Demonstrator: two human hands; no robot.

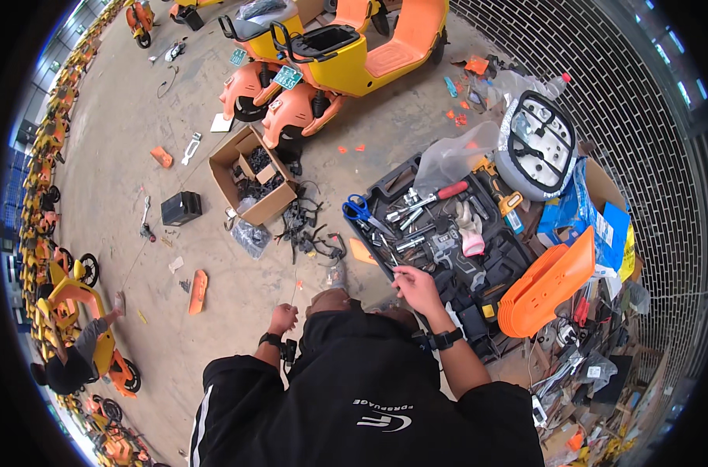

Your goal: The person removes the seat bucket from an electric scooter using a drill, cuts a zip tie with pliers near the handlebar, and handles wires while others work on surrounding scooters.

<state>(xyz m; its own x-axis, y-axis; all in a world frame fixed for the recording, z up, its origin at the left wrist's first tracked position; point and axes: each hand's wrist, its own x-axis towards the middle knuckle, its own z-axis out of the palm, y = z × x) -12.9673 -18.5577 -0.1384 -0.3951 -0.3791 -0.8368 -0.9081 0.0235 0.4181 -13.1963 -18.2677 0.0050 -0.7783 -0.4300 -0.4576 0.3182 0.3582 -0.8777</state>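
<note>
Left hand (282, 317): closed in a fist low beside the knee, holding nothing I can see; it is well apart from the tools.
Right hand (416, 286): the nearer hand, fingers pinching a small thin metal piece at the near edge of the black tool case (385, 191).
Tool case: lies on the floor ahead and to the right of the hands, its long axis running from near-left to far-right.
Cardboard box (254, 180): open, brown, left of the case, full of black parts.
Blue packages (595, 222): flat, far right, beside the orange panel (545, 284).
</note>
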